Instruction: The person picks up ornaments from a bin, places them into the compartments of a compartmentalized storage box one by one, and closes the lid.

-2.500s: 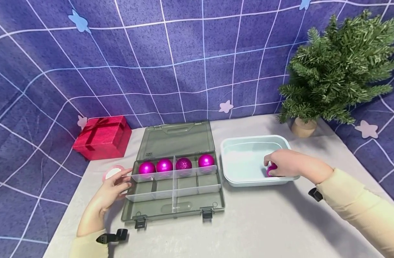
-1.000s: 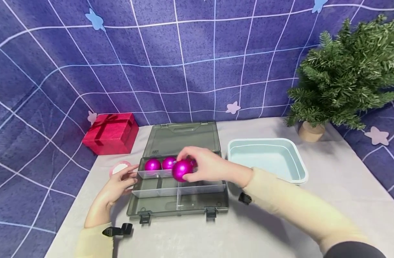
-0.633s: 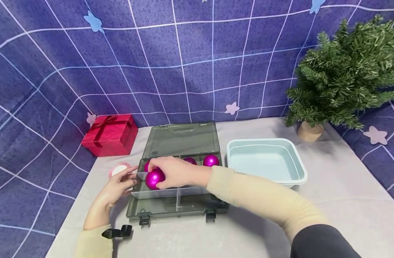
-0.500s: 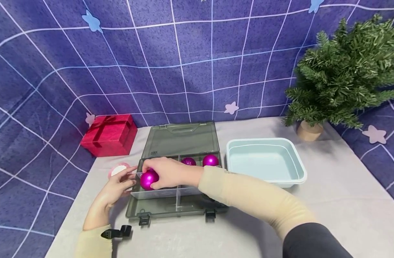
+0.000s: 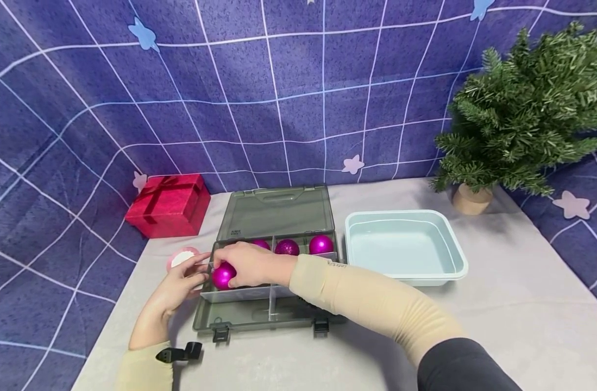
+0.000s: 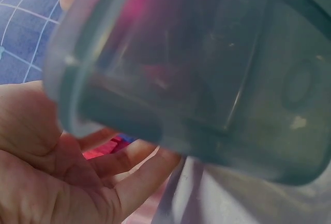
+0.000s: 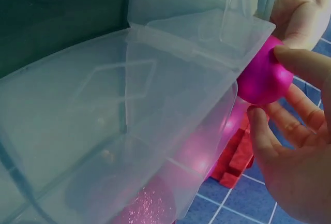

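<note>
My right hand pinches a shiny magenta bauble at the left end of the middle row of a grey-green divided plastic box. In the right wrist view, thumb and fingertips hold the bauble beside a clear divider. In the back row sit a glittery bauble and a smooth bauble; others are partly or wholly hidden by my right hand. My left hand rests its extended fingers against the box's left side. The box's lid lies folded back.
A pale blue tray stands right of the box. Behind it, at the right, is a small artificial fir tree. A red gift box sits at the back left, and a pink-rimmed round item lies beside my left hand.
My right hand has taken the bauble from the blue tray and carried it left to the divided box, then lowered it at the middle row. My left hand stays at the box's side.
</note>
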Demonstrator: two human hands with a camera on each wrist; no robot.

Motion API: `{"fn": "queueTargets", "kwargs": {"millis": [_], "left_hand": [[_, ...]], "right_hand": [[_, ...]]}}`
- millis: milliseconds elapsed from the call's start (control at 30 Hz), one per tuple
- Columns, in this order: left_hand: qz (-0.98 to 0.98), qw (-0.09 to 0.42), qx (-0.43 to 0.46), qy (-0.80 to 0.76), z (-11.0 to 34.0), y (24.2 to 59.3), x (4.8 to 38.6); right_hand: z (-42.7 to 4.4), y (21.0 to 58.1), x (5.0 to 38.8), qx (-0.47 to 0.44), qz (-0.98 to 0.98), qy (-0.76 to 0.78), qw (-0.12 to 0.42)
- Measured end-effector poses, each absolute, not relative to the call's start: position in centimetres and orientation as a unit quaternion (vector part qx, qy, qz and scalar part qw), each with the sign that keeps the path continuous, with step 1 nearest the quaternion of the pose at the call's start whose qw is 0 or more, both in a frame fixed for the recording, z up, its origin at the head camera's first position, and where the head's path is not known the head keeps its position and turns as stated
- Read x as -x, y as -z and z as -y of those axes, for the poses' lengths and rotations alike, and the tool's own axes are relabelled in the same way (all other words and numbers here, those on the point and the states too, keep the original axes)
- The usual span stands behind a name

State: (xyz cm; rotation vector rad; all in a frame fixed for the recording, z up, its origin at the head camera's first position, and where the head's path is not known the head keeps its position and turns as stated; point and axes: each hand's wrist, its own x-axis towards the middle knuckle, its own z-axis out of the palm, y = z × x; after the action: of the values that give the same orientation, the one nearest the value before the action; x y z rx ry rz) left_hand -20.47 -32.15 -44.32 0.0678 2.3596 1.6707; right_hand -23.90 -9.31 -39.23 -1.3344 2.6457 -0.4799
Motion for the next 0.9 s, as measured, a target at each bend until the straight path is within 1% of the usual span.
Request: {"fn": "queueTargets", "kwargs": {"millis": [133,267,567,700,900], "left_hand": [[-0.806,0.126,-0.026,-0.578,32.1,44.3,20.4],[-0.804,0.125,-0.028,-0.581,32.0,44.2,20.4],[-0.808,0.121,-0.026,-0.577,32.1,44.1,20.3],[-0.809,0.121,-0.022,-0.575,32.1,44.2,20.3],[-0.809,0.113,-0.018,-0.577,32.0,44.1,20.5]], "right_hand": [[9.5,39.3,23.6,0.466,-0.873,0.132,0.062],[9.6,39.3,23.2,0.482,-0.867,0.104,0.066],[9.4,39.1,23.2,0.477,-0.865,0.125,0.097],[8.5,38.7,23.5,0.484,-0.855,0.150,0.107],[5.7,37.3,23.7,0.497,-0.846,0.172,0.087]]}}
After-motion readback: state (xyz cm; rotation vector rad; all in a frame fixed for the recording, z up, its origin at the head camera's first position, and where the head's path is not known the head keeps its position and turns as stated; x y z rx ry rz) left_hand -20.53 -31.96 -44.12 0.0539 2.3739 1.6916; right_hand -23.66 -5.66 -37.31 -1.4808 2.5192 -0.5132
